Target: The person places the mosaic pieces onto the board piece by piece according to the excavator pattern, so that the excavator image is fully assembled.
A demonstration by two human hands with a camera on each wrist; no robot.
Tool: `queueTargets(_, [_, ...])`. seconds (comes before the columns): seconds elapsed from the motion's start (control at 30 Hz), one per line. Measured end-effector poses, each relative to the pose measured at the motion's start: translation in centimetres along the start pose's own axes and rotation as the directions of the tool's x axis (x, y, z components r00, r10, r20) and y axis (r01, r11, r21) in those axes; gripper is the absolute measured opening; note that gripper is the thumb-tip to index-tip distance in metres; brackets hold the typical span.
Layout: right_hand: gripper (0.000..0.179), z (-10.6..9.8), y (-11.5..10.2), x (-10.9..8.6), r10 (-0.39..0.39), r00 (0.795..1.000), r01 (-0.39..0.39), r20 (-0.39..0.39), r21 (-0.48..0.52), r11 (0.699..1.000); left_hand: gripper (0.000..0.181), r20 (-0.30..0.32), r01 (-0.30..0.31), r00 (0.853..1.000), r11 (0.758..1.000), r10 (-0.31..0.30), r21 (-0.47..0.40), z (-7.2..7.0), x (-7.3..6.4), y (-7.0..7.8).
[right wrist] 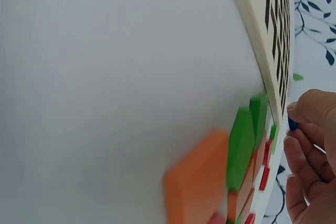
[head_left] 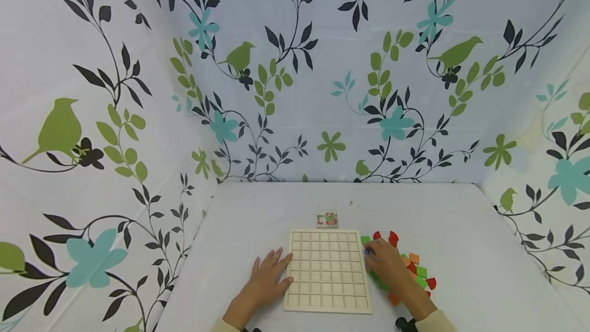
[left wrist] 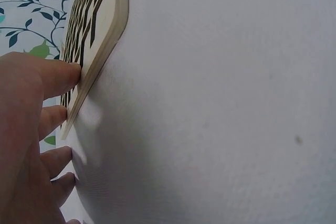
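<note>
A pale wooden board [head_left: 328,269] with a grid of square recesses lies flat on the white table. At its left edge rests my left hand [head_left: 267,281], fingers spread; in the left wrist view the thumb and a fingertip touch the rim. Just beyond the board's right edge, my right hand [head_left: 386,264] pinches a small blue piece [right wrist: 292,124] between thumb and fingers. Most of that piece is hidden by the fingertips. Beneath and beside this hand lies a loose group of flat pieces: orange squares [head_left: 414,258], green squares [head_left: 421,271] and red wedge shapes [head_left: 393,239].
A small clear-covered card or case [head_left: 327,219] with red and green marks stands behind the board. White cloth [head_left: 299,91] printed with birds and leaves hangs around the back and sides. In the right wrist view an orange piece [right wrist: 197,179] lies nearest the camera.
</note>
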State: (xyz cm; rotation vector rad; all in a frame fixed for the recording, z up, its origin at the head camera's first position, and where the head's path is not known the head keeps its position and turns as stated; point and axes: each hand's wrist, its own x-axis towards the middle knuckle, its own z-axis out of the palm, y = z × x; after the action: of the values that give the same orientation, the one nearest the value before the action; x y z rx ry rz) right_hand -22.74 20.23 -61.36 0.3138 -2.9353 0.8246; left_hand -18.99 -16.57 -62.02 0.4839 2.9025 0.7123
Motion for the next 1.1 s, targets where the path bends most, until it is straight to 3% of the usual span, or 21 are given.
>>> queueTargets(0.3, [0.02,1.5,-1.8,0.3,-0.006,0.999,0.005,0.046,0.028,1.0,0.063,0.0,-0.003,1.0,1.0,0.003,-0.007,-0.1,-0.3,0.4])
queueTargets(0.73, [0.028,0.9,-2.2,0.4,0.003,0.994,-0.007,0.109,0.037,0.999,0.063,-0.012,-0.01,1.0,1.0,0.01,0.0,0.0,-0.3,0.2])
queueTargets(1.1, [0.024,0.8,-2.3,0.5,-0.003,0.995,-0.002,0.099,0.058,0.998,0.063,-0.007,0.005,1.0,1.0,-0.005,-0.004,0.0,-0.3,0.2])
